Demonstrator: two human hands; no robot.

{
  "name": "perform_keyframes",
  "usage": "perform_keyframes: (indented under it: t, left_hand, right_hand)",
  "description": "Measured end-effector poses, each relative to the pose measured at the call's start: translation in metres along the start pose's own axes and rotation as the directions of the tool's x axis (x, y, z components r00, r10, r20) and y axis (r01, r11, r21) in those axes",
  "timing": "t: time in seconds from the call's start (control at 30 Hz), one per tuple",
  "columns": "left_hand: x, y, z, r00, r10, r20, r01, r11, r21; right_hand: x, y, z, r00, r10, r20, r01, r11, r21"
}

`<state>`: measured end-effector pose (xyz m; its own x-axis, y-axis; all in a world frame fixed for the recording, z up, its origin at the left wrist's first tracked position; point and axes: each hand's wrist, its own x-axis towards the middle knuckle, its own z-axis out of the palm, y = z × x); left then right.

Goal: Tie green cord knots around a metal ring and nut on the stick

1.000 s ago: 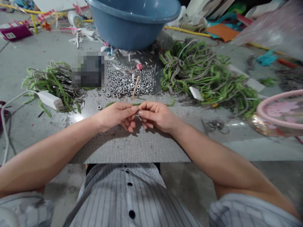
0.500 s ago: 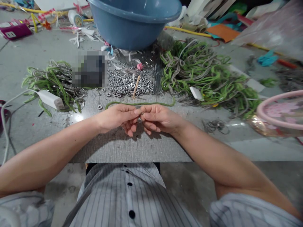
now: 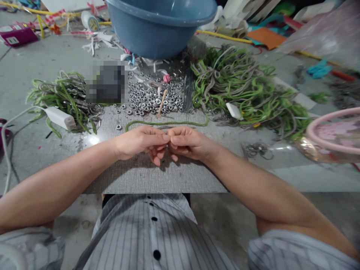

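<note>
Low over the near part of the table, my left hand [image 3: 144, 140] and my right hand [image 3: 187, 141] meet fingertip to fingertip. Thumb and forefinger are pinched together on each, around something small that the fingers hide. The other fingers of both hands curl loosely below. Just beyond the hands a green cord [image 3: 168, 123] lies across the table, with a grey cord [image 3: 165, 127] partly behind the fingers. Farther back is a spread of small metal nuts [image 3: 143, 99], and a wooden stick [image 3: 162, 103] rests on them.
A blue basin [image 3: 160, 33] stands at the back. Green and grey cords heap up on the right [image 3: 239, 86] and the left [image 3: 64, 90]. A white plug-like block [image 3: 60, 118] with a cable lies left. Metal rings [image 3: 255, 150] and a pink-rimmed item [image 3: 334, 131] are at right.
Both hands have shifted slightly, and the fingertips now press closer together, covering the small thing that showed a little between them before. The things on the table look unmoved.
</note>
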<state>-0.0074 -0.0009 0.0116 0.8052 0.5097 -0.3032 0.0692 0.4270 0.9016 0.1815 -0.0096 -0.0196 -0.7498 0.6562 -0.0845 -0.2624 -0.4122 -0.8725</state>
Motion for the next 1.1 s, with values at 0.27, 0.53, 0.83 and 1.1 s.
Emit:
perform_keyframes:
  t: [0.27,0.53,0.83,1.1]
  left_hand:
    - [0.0001,-0.0005,-0.0016,0.999,0.023,-0.023,-0.023,1.0,-0.013]
    - [0.0,0.0009,-0.0059,0.996,0.079,-0.046,-0.083,0.992,-0.094]
    - [-0.0006,0.0001,-0.0073,0.998,-0.033,-0.051,0.031,0.999,-0.031]
    - [-0.0003,0.0005,-0.006,0.998,-0.014,-0.06,0.011,0.999,-0.044]
  right_hand:
    - [-0.001,-0.0008,0.0023,1.0,-0.005,-0.027,0.003,0.999,-0.051]
    - [-0.0007,-0.0001,0.001,0.993,-0.059,-0.1,0.05,0.995,-0.091]
    - [-0.0015,-0.0035,0.0007,0.996,0.032,-0.086,-0.03,0.999,0.022]
    - [-0.0018,-0.0033,0.0021,0.993,0.076,-0.093,-0.077,0.997,-0.011]
